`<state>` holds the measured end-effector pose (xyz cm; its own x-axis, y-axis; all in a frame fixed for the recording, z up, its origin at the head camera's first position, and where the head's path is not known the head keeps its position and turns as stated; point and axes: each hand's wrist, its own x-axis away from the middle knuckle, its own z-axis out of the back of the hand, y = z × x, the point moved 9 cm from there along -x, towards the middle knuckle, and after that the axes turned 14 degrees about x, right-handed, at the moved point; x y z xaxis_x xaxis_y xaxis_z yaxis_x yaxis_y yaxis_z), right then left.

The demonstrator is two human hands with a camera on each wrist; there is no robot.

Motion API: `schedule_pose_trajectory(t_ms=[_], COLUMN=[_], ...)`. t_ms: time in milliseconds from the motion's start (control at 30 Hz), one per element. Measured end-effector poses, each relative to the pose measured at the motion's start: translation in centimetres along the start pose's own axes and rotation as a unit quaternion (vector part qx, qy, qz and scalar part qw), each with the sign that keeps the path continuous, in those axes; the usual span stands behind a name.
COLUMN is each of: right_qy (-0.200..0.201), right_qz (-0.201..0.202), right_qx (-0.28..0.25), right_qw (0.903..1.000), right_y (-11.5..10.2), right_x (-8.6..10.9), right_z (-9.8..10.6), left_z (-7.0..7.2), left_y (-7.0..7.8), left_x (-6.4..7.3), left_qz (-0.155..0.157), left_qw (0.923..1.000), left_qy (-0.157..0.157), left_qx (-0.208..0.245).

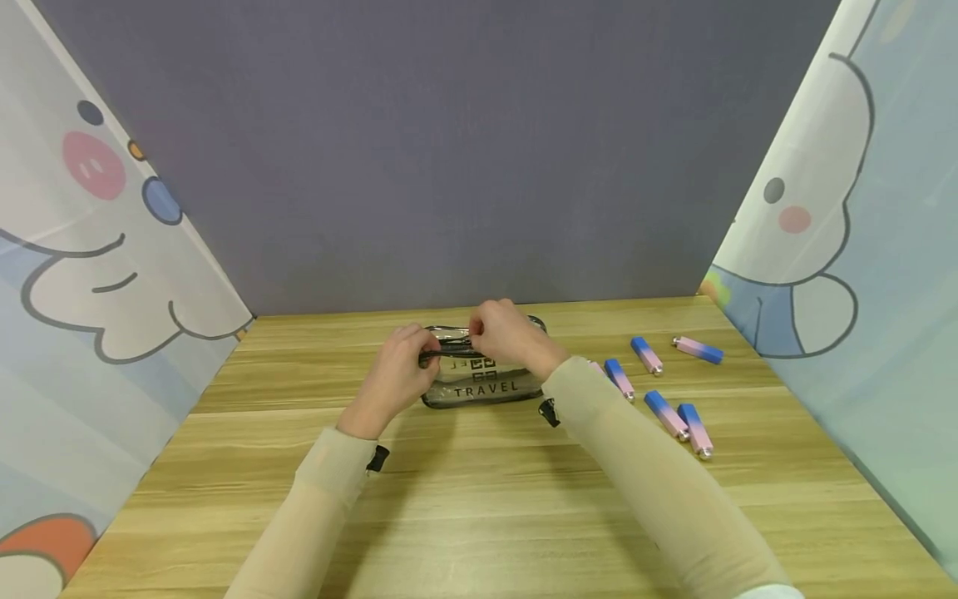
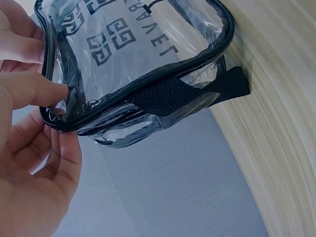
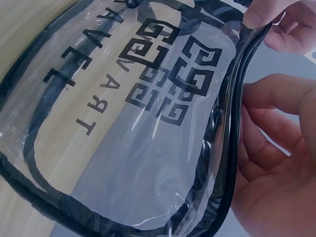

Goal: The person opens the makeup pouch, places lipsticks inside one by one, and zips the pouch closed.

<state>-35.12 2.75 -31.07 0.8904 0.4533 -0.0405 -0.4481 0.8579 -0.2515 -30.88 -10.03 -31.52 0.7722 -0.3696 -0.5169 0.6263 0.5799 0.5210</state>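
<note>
A clear plastic zip pouch (image 1: 485, 391) with black trim and the printed word TRAVEL stands on the table, held at its top edge by both hands. My left hand (image 1: 402, 366) pinches its upper left corner; in the left wrist view the thumb (image 2: 37, 90) lies over the front and the fingers are behind the black piping. Farther along the top edge, my right hand (image 1: 507, 334) has its fingertips bent at the zipped rim (image 3: 236, 118). A black fabric strap (image 2: 168, 96) sits on the pouch's end. Through the clear plastic, the inside looks bare.
To the right of the pouch lie several blue-and-pink tubes (image 1: 666, 414) with shiny ends, one partly hidden behind the right sleeve (image 1: 636, 449). A grey panel (image 1: 479, 166) closes off the back of the wooden table (image 1: 464, 516), and cartoon-printed curtains (image 1: 823, 208) hang at both sides.
</note>
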Motion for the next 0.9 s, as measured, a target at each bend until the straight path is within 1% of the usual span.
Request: schedule_pose_trajectory(t_ms=[267, 500, 800, 900], right_qy=[-0.002, -0.001, 0.005, 0.001], right_qz=[0.000, 0.001, -0.003, -0.005], right_qx=[0.001, 0.003, 0.011, 0.007], right_qw=[1.0000, 1.0000, 0.9999, 1.0000], right_y=[0.5, 0.7, 1.2, 1.3], right_x=[0.2, 0.3, 0.5, 0.6], right_z=[0.0, 0.3, 0.5, 0.5], left_z=[0.0, 0.0, 0.0, -0.1], left_y=[-0.1, -0.2, 0.1, 0.0], left_x=[0.0, 0.0, -0.1, -0.1], left_qz=[0.001, 0.005, -0.006, -0.008], left_qw=[1.0000, 1.0000, 1.0000, 1.0000], left_qy=[-0.001, -0.004, -0.001, 0.000], left_qx=[0.005, 0.001, -0.001, -0.002])
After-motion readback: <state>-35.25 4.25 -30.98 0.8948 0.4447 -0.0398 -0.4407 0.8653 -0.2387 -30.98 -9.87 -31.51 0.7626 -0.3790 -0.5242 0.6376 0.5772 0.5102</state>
